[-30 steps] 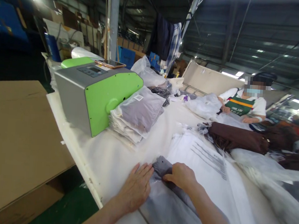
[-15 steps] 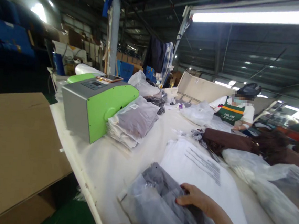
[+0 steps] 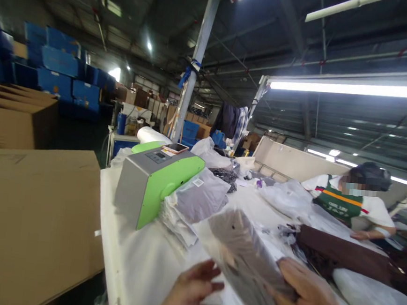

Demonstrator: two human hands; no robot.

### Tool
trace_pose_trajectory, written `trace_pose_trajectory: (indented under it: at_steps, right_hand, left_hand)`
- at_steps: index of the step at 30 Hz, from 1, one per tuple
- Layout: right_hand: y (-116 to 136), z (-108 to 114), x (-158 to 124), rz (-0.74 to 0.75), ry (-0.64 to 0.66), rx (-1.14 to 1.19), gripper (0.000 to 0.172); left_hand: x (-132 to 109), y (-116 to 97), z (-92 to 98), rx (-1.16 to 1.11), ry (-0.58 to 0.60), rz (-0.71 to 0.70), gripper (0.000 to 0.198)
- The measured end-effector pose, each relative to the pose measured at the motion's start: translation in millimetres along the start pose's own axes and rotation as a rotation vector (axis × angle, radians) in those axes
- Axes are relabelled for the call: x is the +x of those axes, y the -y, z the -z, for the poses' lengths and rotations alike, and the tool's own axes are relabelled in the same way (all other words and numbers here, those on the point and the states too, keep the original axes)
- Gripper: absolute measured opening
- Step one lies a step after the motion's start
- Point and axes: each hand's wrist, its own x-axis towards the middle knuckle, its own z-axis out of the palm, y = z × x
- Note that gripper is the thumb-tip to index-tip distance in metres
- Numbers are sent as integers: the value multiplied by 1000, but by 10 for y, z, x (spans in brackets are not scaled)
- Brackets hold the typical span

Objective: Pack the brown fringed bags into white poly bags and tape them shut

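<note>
A folded grey-brown garment in a clear plastic bag (image 3: 243, 249) is tilted up above the table. My right hand (image 3: 307, 287) grips its right side, thumb on top and the other fingers partly hidden. My left hand (image 3: 196, 288) is just left of the bag with its fingers apart, holding nothing. Beyond them lies a stack of bagged garments (image 3: 200, 194), a white barcode label on the top one. That stack leans against a grey and green machine (image 3: 173, 183).
A phone (image 3: 175, 147) rests on the machine. A large cardboard box (image 3: 32, 219) stands left of the white table (image 3: 134, 269). Brown fabric (image 3: 340, 250) and plastic bags (image 3: 378, 298) lie at the right. Across the table a co-worker (image 3: 340, 201) in a green apron bends forward.
My right hand has raised the bagged garment off the table and tilted it up. My left hand has come into fuller view with spread fingers. The camera view has shifted.
</note>
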Motion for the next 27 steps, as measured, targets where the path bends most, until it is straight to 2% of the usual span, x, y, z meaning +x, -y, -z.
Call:
trace_pose_trajectory:
  at_steps: [2,3,5,7,9,12,14,17,19,22,24,26,27]
  right_hand:
    - [-14,32,385,276,-296,-218,11]
    - [-34,-33,579,344,-412,-304,18]
    - [-93,-330,952,273,-500,-425,31]
    - [-164,-795,1272,34,-363,-451,45]
    - [-229,-1315,1498,-24,-288,-438,58]
    - [-310,-1929,1635,-79,-221,-396,69]
    - [-360,-2131,1643,-107,-174,-324,71]
    - [-382,-2174,1628,-106,-126,-148,67]
    - [-323,-2129,1624,-124,-120,-44,61]
    - [-208,-2080,1639,-202,-115,57,56]
    - [-236,-2057,1624,-152,-117,107,60]
    - [-438,-1992,1543,-122,-93,94,61]
    - [-617,-1939,1476,-149,-73,61,61]
  left_hand:
    - [155,-419,-55,6,-3,-237,53]
    - [219,-594,-43,56,-29,-339,51]
    - [339,-790,87,233,-107,-435,42]
    - [478,-757,350,409,-191,-417,38]
    - [638,-576,669,528,-294,-388,37]
    - [833,-353,1017,725,-505,-509,40]
    - [915,-393,1059,1007,-577,-674,42]
    - [1069,-705,877,1526,-508,-1012,43]
    - [1265,-946,708,1742,-388,-1120,43]
    - [1689,-1140,584,1905,-275,-972,43]
    - [1959,-1142,625,1990,-209,-898,38]
    - [2128,-1110,731,2030,-195,-921,36]
    - [2165,-1097,790,2029,-195,-964,36]
